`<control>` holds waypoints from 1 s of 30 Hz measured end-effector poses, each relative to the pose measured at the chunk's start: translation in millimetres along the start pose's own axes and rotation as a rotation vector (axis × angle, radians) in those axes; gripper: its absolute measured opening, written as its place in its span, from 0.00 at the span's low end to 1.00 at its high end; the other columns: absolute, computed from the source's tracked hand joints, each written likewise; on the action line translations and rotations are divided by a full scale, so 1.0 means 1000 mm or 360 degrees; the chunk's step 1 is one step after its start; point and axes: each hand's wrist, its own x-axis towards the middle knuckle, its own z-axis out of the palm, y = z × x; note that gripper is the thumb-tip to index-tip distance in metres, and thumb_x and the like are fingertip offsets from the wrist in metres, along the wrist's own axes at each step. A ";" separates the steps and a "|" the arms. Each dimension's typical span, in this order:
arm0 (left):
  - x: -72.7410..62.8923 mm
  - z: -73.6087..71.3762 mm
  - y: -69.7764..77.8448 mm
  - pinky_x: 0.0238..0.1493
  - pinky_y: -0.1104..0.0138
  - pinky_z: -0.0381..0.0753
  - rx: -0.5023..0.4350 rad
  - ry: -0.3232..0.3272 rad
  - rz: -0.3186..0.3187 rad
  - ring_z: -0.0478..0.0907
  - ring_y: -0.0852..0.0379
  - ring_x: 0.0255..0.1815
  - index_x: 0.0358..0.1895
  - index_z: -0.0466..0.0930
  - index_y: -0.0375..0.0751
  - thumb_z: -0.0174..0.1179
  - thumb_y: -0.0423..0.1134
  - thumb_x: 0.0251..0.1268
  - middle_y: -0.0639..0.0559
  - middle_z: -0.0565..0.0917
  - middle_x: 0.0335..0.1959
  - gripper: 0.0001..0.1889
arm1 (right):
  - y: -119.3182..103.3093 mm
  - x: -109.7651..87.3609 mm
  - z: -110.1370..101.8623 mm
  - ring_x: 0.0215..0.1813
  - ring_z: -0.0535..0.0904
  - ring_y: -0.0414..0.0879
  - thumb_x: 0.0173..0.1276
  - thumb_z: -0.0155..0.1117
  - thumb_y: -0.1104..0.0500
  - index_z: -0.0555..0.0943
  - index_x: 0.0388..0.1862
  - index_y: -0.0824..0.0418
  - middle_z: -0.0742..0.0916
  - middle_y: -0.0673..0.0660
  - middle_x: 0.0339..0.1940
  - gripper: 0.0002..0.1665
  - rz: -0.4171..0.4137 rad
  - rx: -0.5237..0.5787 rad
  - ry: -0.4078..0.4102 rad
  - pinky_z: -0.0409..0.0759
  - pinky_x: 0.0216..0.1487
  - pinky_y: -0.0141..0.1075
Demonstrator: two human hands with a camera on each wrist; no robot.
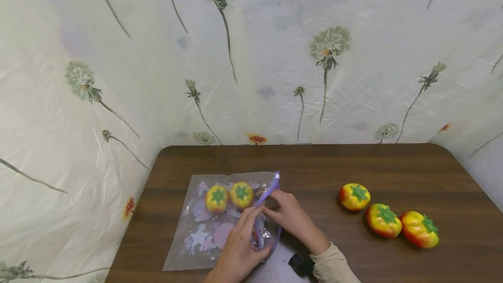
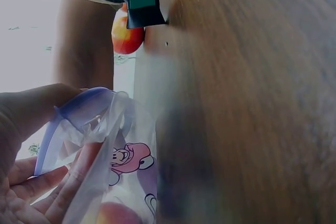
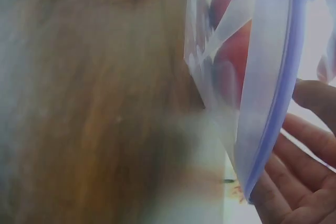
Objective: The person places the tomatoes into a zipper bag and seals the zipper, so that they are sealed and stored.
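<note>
A clear plastic zip bag with a purple zip edge and printed cartoon figures lies on the table, its mouth facing right and spread apart. Inside it, two yellow-and-red toy fruits with green leafy tops sit side by side. Something red also shows through the plastic beside the left hand. My left hand grips the near side of the mouth, thumb and fingers at the purple edge. On the far side, my right hand holds the zip edge, some fingertips seen through the plastic.
Three more toy fruits lie in a slanting row on the brown wooden table, right of my right hand. A black wrist device is by the right sleeve. A flower-patterned covering rises behind the table.
</note>
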 end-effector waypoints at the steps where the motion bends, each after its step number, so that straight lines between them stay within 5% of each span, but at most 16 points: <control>1: 0.000 0.000 0.000 0.41 0.70 0.82 -0.0006 -0.0002 -0.0005 0.79 0.62 0.39 0.73 0.68 0.41 0.84 0.37 0.41 0.50 0.76 0.66 0.50 | 0.000 0.000 -0.001 0.49 0.90 0.53 0.59 0.78 0.65 0.86 0.53 0.64 0.91 0.61 0.49 0.21 -0.0021 -0.0029 0.0015 0.90 0.47 0.41; 7: 0.000 0.000 -0.001 0.45 0.68 0.85 -0.0027 -0.0014 -0.0010 0.83 0.55 0.46 0.73 0.67 0.42 0.84 0.37 0.42 0.50 0.75 0.67 0.50 | -0.003 -0.005 -0.012 0.49 0.89 0.52 0.60 0.78 0.63 0.87 0.50 0.61 0.91 0.57 0.49 0.19 -0.0009 -0.0042 0.0022 0.90 0.48 0.43; 13: 0.000 -0.001 -0.001 0.29 0.84 0.75 -0.0110 -0.0035 -0.0014 0.74 0.70 0.33 0.73 0.67 0.38 0.83 0.34 0.43 0.49 0.74 0.67 0.49 | -0.001 -0.012 -0.028 0.43 0.89 0.51 0.59 0.79 0.65 0.87 0.50 0.60 0.91 0.57 0.47 0.19 0.0028 -0.0053 0.0075 0.90 0.44 0.45; 30: -0.001 -0.001 -0.001 0.28 0.87 0.72 -0.0151 0.0011 -0.0003 0.74 0.71 0.31 0.72 0.68 0.38 0.83 0.33 0.42 0.48 0.75 0.66 0.49 | 0.023 -0.038 -0.083 0.52 0.88 0.56 0.54 0.83 0.62 0.87 0.53 0.61 0.91 0.58 0.50 0.26 0.0289 -0.0491 0.0321 0.86 0.54 0.55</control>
